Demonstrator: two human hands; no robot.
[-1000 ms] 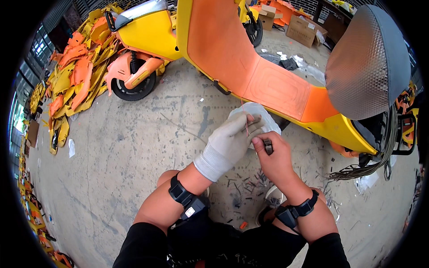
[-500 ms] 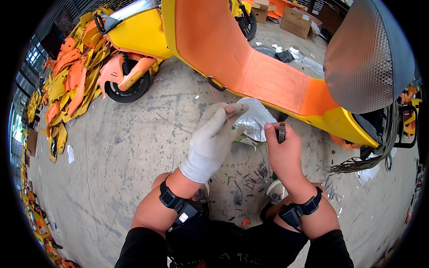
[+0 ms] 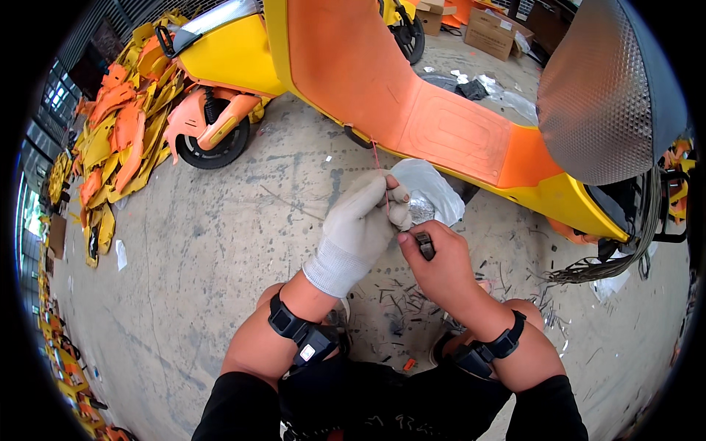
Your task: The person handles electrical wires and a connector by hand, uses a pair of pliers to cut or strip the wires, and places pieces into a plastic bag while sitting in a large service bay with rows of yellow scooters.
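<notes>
Crouching over the grey concrete floor [image 3: 220,242], I have both hands brought together just beside the orange footboard of the yellow scooter body [image 3: 448,132], and only the head view shows this. My left hand [image 3: 364,220], in a pale knit work glove, is curled shut with its fingertips pinched on a thin red wire [image 3: 379,173] that runs up towards the footboard edge. My bare right hand [image 3: 441,264] is closed around a small dark tool or clip [image 3: 425,246], its thumb pressed on top; what exactly it is I cannot tell. A crumpled clear plastic bag [image 3: 434,191] lies on the floor just behind my knuckles. Judging by the short dark offcuts [image 3: 401,309] scattered between my knees, some trimming looks done, while the wire in my grip is not yet dealt with. Both forearms come up from below, wrists bent inward, each with a black strap.
</notes>
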